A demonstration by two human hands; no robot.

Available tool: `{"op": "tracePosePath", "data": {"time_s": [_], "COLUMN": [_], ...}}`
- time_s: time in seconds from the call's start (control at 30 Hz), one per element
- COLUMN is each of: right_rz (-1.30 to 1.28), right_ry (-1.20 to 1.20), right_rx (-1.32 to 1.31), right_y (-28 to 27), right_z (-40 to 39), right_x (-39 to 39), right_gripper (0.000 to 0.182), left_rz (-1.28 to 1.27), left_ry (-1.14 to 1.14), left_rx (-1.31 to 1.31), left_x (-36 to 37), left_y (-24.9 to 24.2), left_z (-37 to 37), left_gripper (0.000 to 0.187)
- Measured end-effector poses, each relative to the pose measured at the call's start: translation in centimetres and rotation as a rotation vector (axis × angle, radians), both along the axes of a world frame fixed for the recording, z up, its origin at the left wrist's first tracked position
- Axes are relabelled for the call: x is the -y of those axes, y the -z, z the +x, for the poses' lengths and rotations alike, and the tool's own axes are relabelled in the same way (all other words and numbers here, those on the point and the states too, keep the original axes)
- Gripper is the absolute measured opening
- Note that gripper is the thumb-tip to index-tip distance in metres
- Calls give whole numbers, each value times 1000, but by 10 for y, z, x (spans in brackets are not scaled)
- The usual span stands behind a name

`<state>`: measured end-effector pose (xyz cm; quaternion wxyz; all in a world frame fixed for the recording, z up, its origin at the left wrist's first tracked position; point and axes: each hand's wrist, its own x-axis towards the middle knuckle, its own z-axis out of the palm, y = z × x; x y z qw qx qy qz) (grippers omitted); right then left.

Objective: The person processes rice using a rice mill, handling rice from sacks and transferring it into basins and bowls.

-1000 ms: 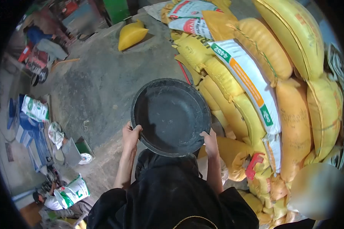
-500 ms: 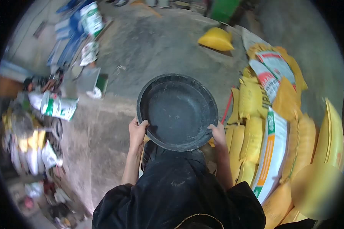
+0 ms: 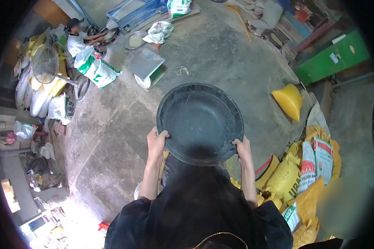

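A round black basin [image 3: 197, 120] with a thick rim is held out in front of my body, its inside facing up toward me. Nothing lies in it that I can see. My left hand [image 3: 156, 143] grips the rim at the lower left, thumb over the edge. On the lower right of the rim, my right hand [image 3: 242, 148] holds it the same way. The fingers of both hands are mostly hidden under the basin.
Yellow and white sacks [image 3: 286, 178] are piled at right, with a single yellow sack [image 3: 289, 102] beyond. A platform scale [image 3: 147, 66] stands on the concrete floor [image 3: 116, 137]. Far left, a seated person [image 3: 77, 41] is near a white-green sack [image 3: 96, 68]. A green cabinet [image 3: 332, 58] is at upper right.
My view has turned left, so the sacks shift right and the scale and seated person come more fully into sight. Both hands keep hold of the basin.
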<state>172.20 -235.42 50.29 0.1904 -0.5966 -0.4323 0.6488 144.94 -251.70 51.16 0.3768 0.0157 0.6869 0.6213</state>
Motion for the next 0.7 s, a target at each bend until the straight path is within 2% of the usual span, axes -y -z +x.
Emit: {"op": "tracePosePath", "data": {"time_s": [0.23, 0.5, 0.63, 0.7], "right_rz": [61, 97, 157, 167], "right_ry": [-56, -82, -117, -141], "right_rx": [-45, -90, -25, 6], "right_y": [-2, -3, 10, -5], "right_z": [-120, -200, -230, -245], "right_x": [-93, -220, -303, -337], "right_gripper": [39, 41, 40, 39], "left_rz": [-9, 66, 27, 43], "left_ry": [-69, -82, -93, -86], "left_rx": [-59, -82, -84, -57], "left_x": [-77, -197, -274, -310], "left_y": [-8, -12, -16, -22], "left_z": [-112, -192, -222, -234], "left_gripper": [8, 12, 13, 16]}}
